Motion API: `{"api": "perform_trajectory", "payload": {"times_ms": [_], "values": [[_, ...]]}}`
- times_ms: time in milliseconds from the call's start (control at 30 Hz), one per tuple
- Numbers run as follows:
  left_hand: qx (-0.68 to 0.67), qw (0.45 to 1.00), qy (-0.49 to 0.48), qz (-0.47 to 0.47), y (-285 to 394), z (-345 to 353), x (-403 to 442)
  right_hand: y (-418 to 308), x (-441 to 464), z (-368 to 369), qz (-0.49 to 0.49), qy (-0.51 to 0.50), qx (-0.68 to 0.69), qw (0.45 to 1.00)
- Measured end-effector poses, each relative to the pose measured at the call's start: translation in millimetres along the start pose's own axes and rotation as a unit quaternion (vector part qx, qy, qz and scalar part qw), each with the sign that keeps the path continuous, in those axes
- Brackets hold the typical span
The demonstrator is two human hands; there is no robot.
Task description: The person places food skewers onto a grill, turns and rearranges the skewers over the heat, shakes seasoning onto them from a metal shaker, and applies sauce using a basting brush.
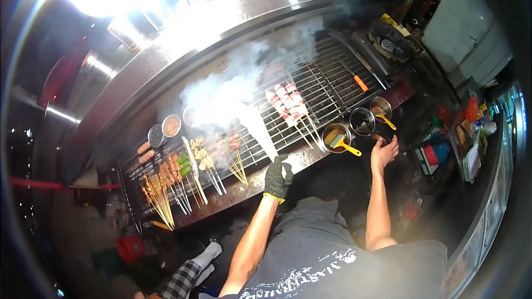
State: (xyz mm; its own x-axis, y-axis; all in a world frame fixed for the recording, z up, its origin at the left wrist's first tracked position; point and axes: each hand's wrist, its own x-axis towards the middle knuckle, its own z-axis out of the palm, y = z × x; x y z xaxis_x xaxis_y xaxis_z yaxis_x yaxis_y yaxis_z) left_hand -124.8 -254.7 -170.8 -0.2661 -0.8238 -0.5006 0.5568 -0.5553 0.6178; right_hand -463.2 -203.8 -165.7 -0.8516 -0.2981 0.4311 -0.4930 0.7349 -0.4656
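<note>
My left hand [276, 180], in a dark knit glove with a yellow cuff, is closed at the grill's front edge. It grips the narrow end of a long white bundle [259, 128], which widens over the grate; glare and smoke hide what it is made of. My bare right hand [384, 155] is open, fingers apart, beside a metal cup of dark liquid [362, 121]. Its fingertips are close to that cup's rim; touching or not, I cannot tell. Skewers of red and white chunks [287, 102] lie on the grate between my hands.
Several more skewers [176, 171] and small round tins [171, 125] occupy the grill's left part. Cups with yellow-handled brushes [348, 147] stand along the front edge. An orange-handled tool [361, 83] rests on the grate [327, 86]. Another person's leg [183, 271] shows below.
</note>
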Motion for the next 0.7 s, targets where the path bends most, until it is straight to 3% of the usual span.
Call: {"api": "perform_trajectory", "payload": {"times_ms": [100, 133, 233, 267, 367, 400, 433, 500, 700], "values": [[0.003, 0.995, 0.083, -0.046, -1.8, -20.0, -1.2, -8.1, -15.9, 2.8, -0.158, -0.140, 0.159, 0.964], [0.016, 0.994, 0.100, -0.048, -1.0, -21.5, -3.2, -25.3, -28.6, 0.9, -0.098, -0.234, 0.256, 0.933], [0.001, 0.998, 0.055, -0.042, 3.1, -20.5, -3.1, -66.4, -60.6, 7.7, -0.068, -0.404, 0.250, 0.877], [0.000, 0.998, 0.056, -0.039, 5.3, -18.7, -2.3, -81.4, -70.2, 23.5, -0.031, -0.483, 0.326, 0.812], [0.018, 0.999, 0.029, -0.015, 7.0, -12.1, 0.6, -111.8, -81.3, 27.0, 0.101, -0.668, 0.348, 0.650], [0.018, 0.999, 0.028, -0.012, 7.9, -12.3, 1.7, -127.8, -78.5, 16.8, 0.137, -0.711, 0.340, 0.601], [0.015, 0.999, 0.028, -0.014, 9.2, -12.2, 0.8, -132.3, -75.4, 17.1, 0.134, -0.712, 0.339, 0.600], [0.007, 0.999, 0.033, -0.015, 11.1, -14.2, -2.6, -139.0, -73.3, 16.2, 0.164, -0.748, 0.426, 0.483], [0.016, 0.999, 0.037, -0.006, 13.6, -21.1, -4.2, -143.8, -85.3, 4.1, 0.080, -0.716, 0.447, 0.529]]}}
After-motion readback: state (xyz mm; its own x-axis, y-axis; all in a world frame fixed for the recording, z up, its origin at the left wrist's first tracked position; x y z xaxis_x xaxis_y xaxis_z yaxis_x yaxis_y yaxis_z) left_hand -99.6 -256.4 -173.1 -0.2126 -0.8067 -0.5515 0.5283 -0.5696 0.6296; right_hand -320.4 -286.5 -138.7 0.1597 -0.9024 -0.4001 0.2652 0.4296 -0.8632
